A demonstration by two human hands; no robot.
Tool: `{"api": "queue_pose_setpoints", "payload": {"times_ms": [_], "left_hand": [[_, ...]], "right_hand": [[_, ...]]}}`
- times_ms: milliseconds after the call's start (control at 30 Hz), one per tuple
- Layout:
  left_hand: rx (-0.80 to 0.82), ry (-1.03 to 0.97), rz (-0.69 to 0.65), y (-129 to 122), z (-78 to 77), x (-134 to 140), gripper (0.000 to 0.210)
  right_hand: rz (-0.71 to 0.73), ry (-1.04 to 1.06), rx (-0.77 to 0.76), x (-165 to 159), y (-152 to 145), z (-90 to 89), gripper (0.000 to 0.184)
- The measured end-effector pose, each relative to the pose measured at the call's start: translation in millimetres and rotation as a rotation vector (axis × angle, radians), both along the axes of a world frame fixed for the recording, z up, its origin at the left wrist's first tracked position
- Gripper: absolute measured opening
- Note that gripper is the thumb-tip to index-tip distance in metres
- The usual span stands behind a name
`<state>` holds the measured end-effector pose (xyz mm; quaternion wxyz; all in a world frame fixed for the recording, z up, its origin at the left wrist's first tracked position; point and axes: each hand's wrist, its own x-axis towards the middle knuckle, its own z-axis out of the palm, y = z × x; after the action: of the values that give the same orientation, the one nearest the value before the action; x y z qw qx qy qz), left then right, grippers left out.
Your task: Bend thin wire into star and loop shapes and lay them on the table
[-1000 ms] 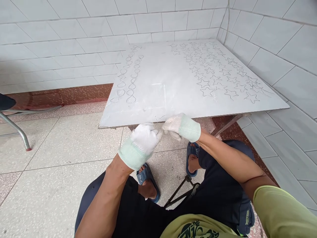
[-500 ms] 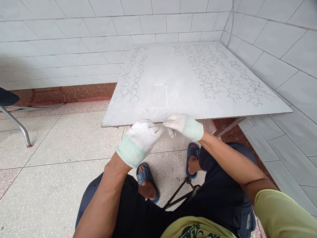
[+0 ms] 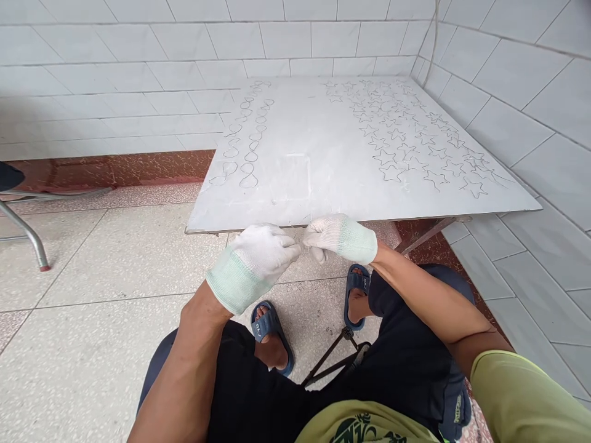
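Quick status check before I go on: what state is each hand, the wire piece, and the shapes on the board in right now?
Left hand: gloved, fingers closed, pinching the wire piece.
Right hand: gloved, pinching the other end of it.
Wire piece: thin, held between both hands at the board's near edge; shape too small to tell.
Wire stars: lying flat, laid out on the right.
Wire loops: lying flat, two columns on the left.
White board: flat on its stand.

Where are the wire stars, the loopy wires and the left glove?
wire stars (image 3: 410, 144), head view, middle of the group
loopy wires (image 3: 244, 138), head view, middle of the rows
left hand (image 3: 256, 258), head view, back of glove
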<state>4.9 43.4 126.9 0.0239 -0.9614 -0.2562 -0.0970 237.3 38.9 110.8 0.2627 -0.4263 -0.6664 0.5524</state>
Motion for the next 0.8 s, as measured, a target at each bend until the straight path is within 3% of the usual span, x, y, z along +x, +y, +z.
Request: {"api": "queue_pose_setpoints", "payload": {"times_ms": [100,367,533,800], "left_hand": [[-0.01,0.095,-0.085,-1,-2.2,-3,0.027],[0.065,0.16,-0.013,-3,-3.7,-1,0.024],[0.203,0.183,0.117,-5,-3.7,0,0.017],[0.267,0.158,0.165,-10,0.7,1,0.02]], "right_hand": [[0.025,-0.03,-0.008,-1,-1,0.1,0.031],[0.023,-0.128,-0.024,-9,-3,1.7,0.026],[0.003,-0.082,-0.024,-8,-2,4.1,0.032],[-0.039,-0.09,-0.024,-5,-2,7.3,0.036]]}}
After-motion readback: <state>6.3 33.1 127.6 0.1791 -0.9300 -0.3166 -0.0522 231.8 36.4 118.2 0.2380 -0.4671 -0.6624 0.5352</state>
